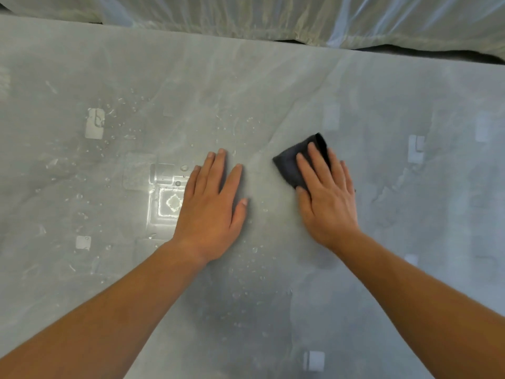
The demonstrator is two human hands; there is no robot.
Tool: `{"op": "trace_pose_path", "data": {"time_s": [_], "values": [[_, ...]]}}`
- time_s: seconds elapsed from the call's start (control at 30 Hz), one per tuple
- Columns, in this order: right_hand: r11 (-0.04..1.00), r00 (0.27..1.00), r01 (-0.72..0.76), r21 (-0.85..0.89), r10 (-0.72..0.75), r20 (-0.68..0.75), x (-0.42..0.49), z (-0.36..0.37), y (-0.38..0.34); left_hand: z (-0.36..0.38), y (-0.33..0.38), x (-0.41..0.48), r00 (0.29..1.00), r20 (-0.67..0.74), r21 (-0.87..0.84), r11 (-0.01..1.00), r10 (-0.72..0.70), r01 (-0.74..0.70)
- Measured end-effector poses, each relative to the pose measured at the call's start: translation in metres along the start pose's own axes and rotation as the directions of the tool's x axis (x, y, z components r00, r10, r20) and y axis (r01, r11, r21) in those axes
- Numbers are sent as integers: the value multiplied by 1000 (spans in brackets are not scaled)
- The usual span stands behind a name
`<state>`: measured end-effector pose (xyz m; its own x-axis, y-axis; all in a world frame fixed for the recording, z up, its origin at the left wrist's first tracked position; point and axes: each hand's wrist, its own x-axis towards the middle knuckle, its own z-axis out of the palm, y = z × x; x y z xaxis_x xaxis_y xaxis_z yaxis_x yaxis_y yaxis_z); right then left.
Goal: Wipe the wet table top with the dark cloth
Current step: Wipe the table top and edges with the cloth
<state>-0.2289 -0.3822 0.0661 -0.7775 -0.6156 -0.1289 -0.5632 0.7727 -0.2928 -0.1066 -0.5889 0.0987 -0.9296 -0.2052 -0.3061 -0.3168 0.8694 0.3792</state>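
- Head view, nearest the person: beads of water point(246, 285) dot the grey table top point(410, 269) between the two forearms, so this near strip looks not yet wiped.
- Left hand point(210, 212) lies palm down on the bare surface, fingers straight and slightly spread, holding nothing; probably a brace for leaning in.
- Right hand point(328, 203), beside it but apart, is equally flat. Its straight fingers press on the cloth rather than curl round it, likely to keep it spread against the wet.
- Dark cloth point(289, 162) lies folded under the right fingers, its left and far corners showing, clear of the left hand.
- Farther left, scattered droplets point(120, 116) await wiping.
- Pale translucent sheeting point(246, 15) lies beyond the far edge.
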Motion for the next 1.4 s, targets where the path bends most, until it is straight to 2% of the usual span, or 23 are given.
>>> {"op": "trace_pose_path", "data": {"time_s": [0.07, 0.13, 0.2, 0.3, 0.37, 0.4, 0.47, 0.53, 0.57, 0.63, 0.7, 0.77, 0.83, 0.87, 0.93, 1.0, 1.03, 1.1, 1.17, 1.27, 1.33, 1.4], "values": [[985, 985, -169, 33, 170, -39, -6, 7, -16, 6, 6, -17, 999, 13, -12, 999, 32, -32], [977, 976, -211, 11, 212, -44, -33, 18, -37, 13, 11, -35, 999, 33, -9, 999, 37, -36], [996, 996, -91, -23, 91, -3, -70, 27, -48, 20, 13, -50, 999, 50, 11, 1000, 20, -21], [974, 973, 216, -60, -210, 94, -94, 24, -27, 27, 11, -62, 997, 71, 45, 999, 12, -15], [955, 956, 287, -69, -282, 85, -78, 14, -3, 32, 9, -62, 997, 77, 59, 998, 17, -21], [970, 970, 238, -59, -234, 64, -69, 9, 6, 33, 9, -62, 996, 83, 67, 998, 16, -22], [1000, 1000, 22, -7, -22, 13, -55, 3, 8, 36, 8, -63, 996, 90, 81, 997, 12, -19], [987, 987, -160, 27, 160, -30, -52, 7, -9, 38, 6, -64, 997, 81, 76, 997, 15, -21], [979, 978, -203, 22, 204, -48, -58, 12, -21, 38, 5, -64, 997, 72, 58, 998, 19, -24], [987, 986, -159, -17, 158, -45, -81, 22, -41, 37, 4, -64, 999, 41, 13, 1000, 25, -26], [998, 1000, 10, -58, -9, 22, -110, 30, -48, 37, 3, -66, 999, 32, -2, 999, 36, -36], [981, 978, 186, -59, -180, 104, -125, 27, -40, 37, 2, -71, 997, 44, 22, 998, 63, -64], [965, 960, 257, -45, -250, 131, -112, 16, -20, 38, 2, -78, 996, 33, 41, 996, 81, -83], [976, 971, 216, -31, -211, 115, -100, 10, -13, 38, 4, -82, 996, 17, 41, 996, 82, -83], [999, 999, 0, 45, -1, 33, -74, 3, -3, 42, 8, -91, 997, -10, 39, 997, 73, -73], [978, 982, -185, 91, 187, -15, -65, 7, -13, 48, 12, -104, 999, -18, 37, 998, 49, -48], [975, 976, -213, 66, 215, -32, -72, 13, -23, 51, 14, -111, 999, -21, 32, 999, 28, -27], [990, 989, -140, -1, 139, -45, -104, 28, -44, 57, 18, -125, 999, -34, 27, 1000, -9, 10], [999, 1000, 20, -45, -19, 10, -146, 40, -58, 62, 23, -138, 999, -41, 21, 1000, -21, 22], [977, 975, 206, -59, -200, 101, -177, 42, -53, 69, 30, -159, 998, -54, -1, 999, -33, 33], [976, 974, 211, -55, -205, 93, -164, 33, -33, 71, 32, -168, 999, -41, 12, 999, -33, 34], [999, 999, 46, -22, -46, 29, -142, 23, -15, 72, 31, -175, 999, -13, 42, 998, -47, 47]]}}
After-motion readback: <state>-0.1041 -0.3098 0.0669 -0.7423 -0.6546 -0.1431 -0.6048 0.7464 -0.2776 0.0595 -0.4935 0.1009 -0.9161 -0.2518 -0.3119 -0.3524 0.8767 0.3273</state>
